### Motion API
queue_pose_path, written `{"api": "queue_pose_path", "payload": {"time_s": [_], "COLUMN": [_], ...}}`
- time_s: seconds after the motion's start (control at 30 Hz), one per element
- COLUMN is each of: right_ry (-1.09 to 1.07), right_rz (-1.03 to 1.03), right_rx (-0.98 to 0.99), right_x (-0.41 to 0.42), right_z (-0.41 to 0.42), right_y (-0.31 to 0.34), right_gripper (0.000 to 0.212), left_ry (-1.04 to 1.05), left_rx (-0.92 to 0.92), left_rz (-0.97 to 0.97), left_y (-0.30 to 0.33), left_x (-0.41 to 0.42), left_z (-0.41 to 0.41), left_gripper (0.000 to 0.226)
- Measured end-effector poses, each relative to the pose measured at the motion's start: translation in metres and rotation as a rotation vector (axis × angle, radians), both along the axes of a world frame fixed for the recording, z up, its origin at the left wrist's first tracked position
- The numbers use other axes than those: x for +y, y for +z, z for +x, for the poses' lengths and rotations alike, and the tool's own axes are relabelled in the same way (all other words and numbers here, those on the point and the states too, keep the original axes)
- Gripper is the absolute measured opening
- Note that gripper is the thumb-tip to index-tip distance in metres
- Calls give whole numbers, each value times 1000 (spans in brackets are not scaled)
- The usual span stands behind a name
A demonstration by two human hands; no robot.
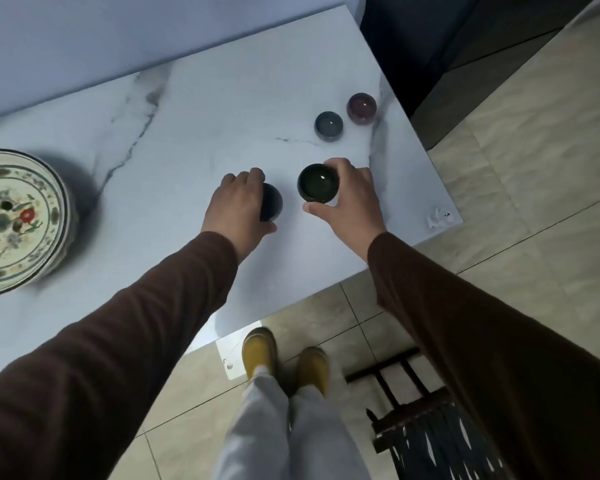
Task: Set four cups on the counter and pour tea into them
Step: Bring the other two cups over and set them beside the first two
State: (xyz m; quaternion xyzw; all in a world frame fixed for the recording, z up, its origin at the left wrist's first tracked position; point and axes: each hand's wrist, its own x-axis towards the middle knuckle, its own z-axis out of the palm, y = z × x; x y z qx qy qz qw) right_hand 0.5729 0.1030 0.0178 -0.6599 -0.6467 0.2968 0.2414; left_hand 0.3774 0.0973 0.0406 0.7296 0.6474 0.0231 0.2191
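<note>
Four small cups stand on the white marble counter (187, 140). My right hand (352, 202) grips a dark green cup (317, 183) from its right side, fingers behind it and thumb in front. My left hand (238, 207) covers most of a dark cup (272, 202), of which only the right part shows. Farther back, near the counter's right edge, a grey-blue cup (328, 124) and a purple cup (361, 107) stand side by side, apart from both hands. No teapot is in view.
A large floral ceramic vessel (14, 223) stands at the counter's left. The counter's right edge and near corner drop to a tiled floor (516, 168). A dark wooden chair with a patterned seat (423, 420) stands at the lower right, beside my feet.
</note>
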Motion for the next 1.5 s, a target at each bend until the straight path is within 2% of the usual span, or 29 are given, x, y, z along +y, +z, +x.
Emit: {"api": "queue_pose_path", "payload": {"time_s": [0.4, 0.9, 1.27, 1.5], "right_ry": [-79, 39, 64, 164], "right_rz": [-60, -154, -67, -43], "right_rx": [1, -22, -32, -85], "right_x": [40, 99, 130, 144], "right_z": [51, 134, 153, 159], "right_y": [-30, -51, -96, -109], "right_gripper": [68, 69, 66, 69], "left_ry": [-77, 65, 54, 91], "left_rx": [6, -22, -32, -5], "left_rz": [17, -45, -22, -18], "left_y": [-20, -52, -96, -107], "left_x": [49, 81, 103, 107], "left_z": [55, 139, 157, 166], "left_gripper": [60, 65, 66, 67]}}
